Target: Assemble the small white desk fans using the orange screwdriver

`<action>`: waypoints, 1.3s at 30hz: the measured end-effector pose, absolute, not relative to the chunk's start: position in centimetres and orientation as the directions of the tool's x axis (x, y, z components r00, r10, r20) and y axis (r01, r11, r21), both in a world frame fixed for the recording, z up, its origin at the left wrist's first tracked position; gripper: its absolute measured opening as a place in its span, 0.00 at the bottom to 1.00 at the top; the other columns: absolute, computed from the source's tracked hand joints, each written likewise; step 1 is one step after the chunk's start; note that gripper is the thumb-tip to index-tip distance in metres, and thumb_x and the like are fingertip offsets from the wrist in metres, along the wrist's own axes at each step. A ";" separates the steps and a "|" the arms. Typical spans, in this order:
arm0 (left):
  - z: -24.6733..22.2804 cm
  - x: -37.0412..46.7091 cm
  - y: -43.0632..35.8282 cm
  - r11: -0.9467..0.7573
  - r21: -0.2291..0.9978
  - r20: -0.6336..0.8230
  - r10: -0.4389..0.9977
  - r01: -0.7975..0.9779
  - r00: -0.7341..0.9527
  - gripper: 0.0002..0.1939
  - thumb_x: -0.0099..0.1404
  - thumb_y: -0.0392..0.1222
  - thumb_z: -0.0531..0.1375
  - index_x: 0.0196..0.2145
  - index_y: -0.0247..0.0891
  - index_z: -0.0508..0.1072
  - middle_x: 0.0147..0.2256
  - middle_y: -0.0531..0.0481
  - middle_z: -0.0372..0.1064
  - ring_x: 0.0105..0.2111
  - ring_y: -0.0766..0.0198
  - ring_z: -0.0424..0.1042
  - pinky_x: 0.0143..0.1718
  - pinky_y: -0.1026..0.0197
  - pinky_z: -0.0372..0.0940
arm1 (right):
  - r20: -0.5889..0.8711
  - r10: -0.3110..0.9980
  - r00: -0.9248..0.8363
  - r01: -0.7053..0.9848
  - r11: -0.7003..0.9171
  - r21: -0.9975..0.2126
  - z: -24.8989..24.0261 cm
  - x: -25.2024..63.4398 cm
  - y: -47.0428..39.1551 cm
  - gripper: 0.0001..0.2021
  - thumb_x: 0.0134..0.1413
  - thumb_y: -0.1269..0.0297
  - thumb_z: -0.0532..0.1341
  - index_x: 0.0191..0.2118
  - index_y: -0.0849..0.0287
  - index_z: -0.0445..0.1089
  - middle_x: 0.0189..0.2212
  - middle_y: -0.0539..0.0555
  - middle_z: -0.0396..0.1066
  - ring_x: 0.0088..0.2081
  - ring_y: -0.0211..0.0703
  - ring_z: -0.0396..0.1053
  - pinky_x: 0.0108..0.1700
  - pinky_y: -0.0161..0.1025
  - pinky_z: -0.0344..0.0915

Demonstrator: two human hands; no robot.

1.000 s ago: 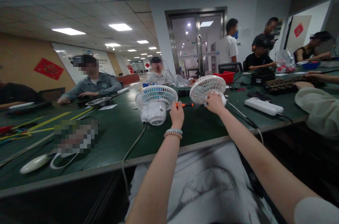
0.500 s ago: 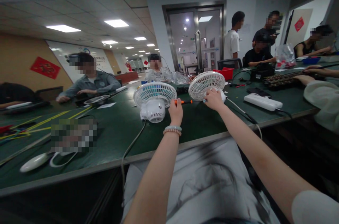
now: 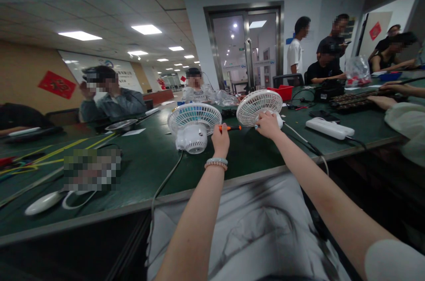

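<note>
Two white fans stand side by side on the green table, their backs towards me. Closed fingers of my left hand (image 3: 220, 140) grip a screwdriver with an orange and black handle (image 3: 234, 128), beside the left fan (image 3: 194, 127). It points sideways towards the right fan (image 3: 254, 105). My right hand (image 3: 268, 125) is wrapped over the rear housing of that fan, covering most of it. A small bluish tip (image 3: 256, 126) shows by its fingertips; I cannot tell what it is.
A white power strip (image 3: 329, 128) lies to the right, near a dark phone (image 3: 324, 116). Behind are a red bin (image 3: 282, 92) and plastic bags (image 3: 226, 97). Fan cords hang over the front edge. Several people sit or stand around; a co-worker's hand (image 3: 381, 102) is at far right.
My hands, the screwdriver and both fans stay in place. The person at the left has raised a hand to their head. People at the back right have shifted slightly.
</note>
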State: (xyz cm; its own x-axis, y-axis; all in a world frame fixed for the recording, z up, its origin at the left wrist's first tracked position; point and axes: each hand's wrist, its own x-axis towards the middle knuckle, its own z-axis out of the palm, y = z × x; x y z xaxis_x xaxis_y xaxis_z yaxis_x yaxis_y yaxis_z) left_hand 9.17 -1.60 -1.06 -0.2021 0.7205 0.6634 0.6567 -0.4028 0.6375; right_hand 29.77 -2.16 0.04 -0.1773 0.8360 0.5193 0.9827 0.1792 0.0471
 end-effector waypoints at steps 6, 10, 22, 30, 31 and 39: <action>-1.1 9.2 -1.4 -0.393 0.641 0.659 0.723 0.659 -0.210 0.18 0.64 0.53 0.44 0.33 0.38 0.65 0.30 0.47 0.68 0.31 0.61 0.66 0.35 0.60 0.58 | 0.522 0.836 -0.169 0.984 0.175 0.039 0.0 29.8 -2.1 0.13 0.53 0.59 0.53 0.38 0.53 0.74 0.47 0.57 0.62 0.49 0.53 0.52 0.46 0.48 0.50; -1.2 9.1 -1.4 -0.406 0.647 0.661 0.721 0.645 -0.208 0.18 0.64 0.53 0.45 0.33 0.38 0.65 0.29 0.48 0.67 0.31 0.62 0.66 0.34 0.60 0.58 | 0.538 0.825 -0.173 0.983 0.178 0.044 -0.2 29.7 -2.0 0.13 0.53 0.59 0.53 0.37 0.52 0.74 0.46 0.57 0.63 0.48 0.53 0.53 0.45 0.48 0.50; -1.1 9.2 -1.9 -0.408 0.635 0.663 0.724 0.656 -0.191 0.20 0.63 0.56 0.44 0.29 0.39 0.65 0.26 0.50 0.65 0.28 0.63 0.64 0.31 0.61 0.57 | 0.547 0.818 -0.176 0.982 0.183 0.041 -0.2 29.8 -2.2 0.13 0.52 0.59 0.53 0.36 0.52 0.74 0.46 0.57 0.63 0.48 0.53 0.53 0.44 0.48 0.51; -1.3 9.1 -1.8 -0.383 0.685 0.616 0.759 0.620 -0.211 0.19 0.63 0.55 0.44 0.30 0.39 0.64 0.26 0.50 0.65 0.28 0.63 0.65 0.32 0.61 0.58 | 0.534 0.828 -0.170 0.984 0.167 0.054 -0.2 29.5 -2.2 0.13 0.52 0.59 0.53 0.36 0.53 0.74 0.46 0.57 0.62 0.48 0.53 0.53 0.44 0.48 0.51; -1.3 9.1 -1.8 -0.384 0.686 0.615 0.760 0.618 -0.210 0.19 0.63 0.55 0.44 0.30 0.39 0.64 0.26 0.50 0.65 0.28 0.63 0.65 0.32 0.61 0.57 | 0.537 0.826 -0.171 0.984 0.167 0.056 -0.2 29.6 -2.2 0.13 0.52 0.59 0.53 0.36 0.53 0.74 0.46 0.57 0.62 0.48 0.53 0.53 0.44 0.48 0.51; -1.5 9.4 -2.1 -0.373 0.695 0.594 0.779 0.615 -0.199 0.19 0.64 0.54 0.44 0.32 0.39 0.65 0.28 0.49 0.67 0.29 0.62 0.66 0.33 0.61 0.58 | 0.503 0.849 -0.162 0.986 0.155 0.056 -0.4 29.8 -2.3 0.14 0.53 0.59 0.52 0.39 0.52 0.73 0.47 0.58 0.62 0.49 0.54 0.53 0.45 0.49 0.49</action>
